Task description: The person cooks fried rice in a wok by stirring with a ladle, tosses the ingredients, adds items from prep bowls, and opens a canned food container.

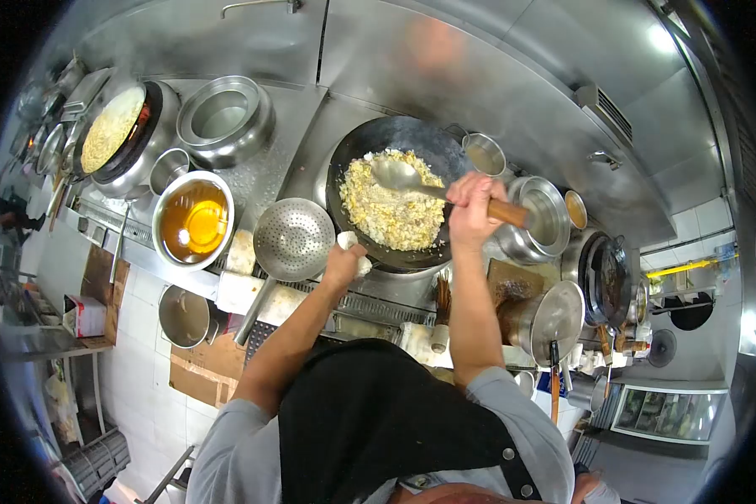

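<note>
My right hand [472, 208] is wrapped round the wooden handle of a metal ladle [396, 175]. The ladle's bowl rests on the yellow and white fried rice [386, 220] at its upper part. This food, likely rice with egg, fills the middle of a black wok [407, 133] on the stove. My left hand [342, 265] is closed on a folded white cloth [363, 266] at the wok's near left rim; the cloth hides what it grips there. Just left of that hand lies a perforated strainer [294, 239], its handle pointing toward me.
A bowl of amber oil [165, 220] stands left of the strainer, with a large steel pot [225, 119] behind it. Another wok [149, 134] with food is far left. Steel pots [539, 220] and a lidded pot [554, 323] stand on the right.
</note>
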A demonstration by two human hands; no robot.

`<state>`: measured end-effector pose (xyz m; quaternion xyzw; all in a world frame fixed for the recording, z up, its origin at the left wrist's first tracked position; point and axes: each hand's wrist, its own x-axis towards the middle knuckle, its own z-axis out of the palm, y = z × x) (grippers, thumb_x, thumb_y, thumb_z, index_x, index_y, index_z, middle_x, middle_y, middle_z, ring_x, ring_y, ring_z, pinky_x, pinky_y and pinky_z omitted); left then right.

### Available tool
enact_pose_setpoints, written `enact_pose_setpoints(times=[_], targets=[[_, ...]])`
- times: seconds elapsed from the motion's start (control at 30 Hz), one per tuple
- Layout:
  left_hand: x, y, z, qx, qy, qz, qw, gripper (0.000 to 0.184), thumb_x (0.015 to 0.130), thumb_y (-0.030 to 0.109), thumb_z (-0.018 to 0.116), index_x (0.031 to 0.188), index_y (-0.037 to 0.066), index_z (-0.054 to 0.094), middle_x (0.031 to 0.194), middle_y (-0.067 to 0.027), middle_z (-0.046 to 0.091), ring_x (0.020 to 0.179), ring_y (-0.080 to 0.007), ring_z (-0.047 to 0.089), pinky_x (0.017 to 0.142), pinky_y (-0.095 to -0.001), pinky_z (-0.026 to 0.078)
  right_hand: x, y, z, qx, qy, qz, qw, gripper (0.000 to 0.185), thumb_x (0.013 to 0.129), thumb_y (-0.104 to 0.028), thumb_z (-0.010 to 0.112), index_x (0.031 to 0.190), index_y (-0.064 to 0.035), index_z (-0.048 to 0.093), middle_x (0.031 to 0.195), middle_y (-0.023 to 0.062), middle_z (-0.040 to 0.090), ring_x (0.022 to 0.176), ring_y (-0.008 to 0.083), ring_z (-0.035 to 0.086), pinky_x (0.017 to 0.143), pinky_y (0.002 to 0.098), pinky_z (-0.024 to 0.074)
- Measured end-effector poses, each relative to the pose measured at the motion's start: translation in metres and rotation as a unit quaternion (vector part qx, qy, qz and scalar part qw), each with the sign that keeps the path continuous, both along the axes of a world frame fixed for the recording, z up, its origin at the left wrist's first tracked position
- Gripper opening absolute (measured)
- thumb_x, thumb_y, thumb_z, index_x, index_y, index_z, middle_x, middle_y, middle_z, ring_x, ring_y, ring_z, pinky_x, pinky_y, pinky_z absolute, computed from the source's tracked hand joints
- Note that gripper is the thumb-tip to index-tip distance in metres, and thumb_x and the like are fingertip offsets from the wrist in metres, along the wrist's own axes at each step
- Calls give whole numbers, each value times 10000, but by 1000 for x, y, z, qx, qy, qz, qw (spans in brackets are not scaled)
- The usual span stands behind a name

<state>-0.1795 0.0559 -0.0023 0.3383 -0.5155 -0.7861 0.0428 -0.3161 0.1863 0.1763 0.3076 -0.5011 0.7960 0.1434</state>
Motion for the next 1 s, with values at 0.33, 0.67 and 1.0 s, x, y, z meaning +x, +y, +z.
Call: enact_pose_setpoints(times=[0.33, 0.67, 1.0], targets=[[4, -4, 6, 21, -28, -27, 999, 247, 841, 136, 670, 1047, 12, 615, 857, -84, 650, 660, -189, 627, 521, -358, 474, -8, -18, -24, 56, -3, -58, 997, 340, 1050, -160, 540, 734, -34, 521, 664, 46, 568, 612, 149, 556, 588, 309, 455], [70, 8, 30, 77, 27, 46, 996, 150, 826, 72, 641, 960, 15, 609, 864, -78, 630, 732, -201, 634, 641, -350, 515, -9, 16, 36, 151, -65, -176, 971, 385, 1010, -204, 621, 666, -71, 511, 525, 14, 491, 480, 149, 504, 488, 318, 418], [33, 6, 29, 95, -8, -2, 995, 267, 813, 58, 659, 1058, -16, 585, 862, -108, 634, 718, -215, 637, 579, -347, 499, 9, -2, 46, 49, -150, -115, 981, 320, 996, -234, 652, 743, -84, 526, 503, 5, 469, 393, 129, 453, 400, 301, 394]])
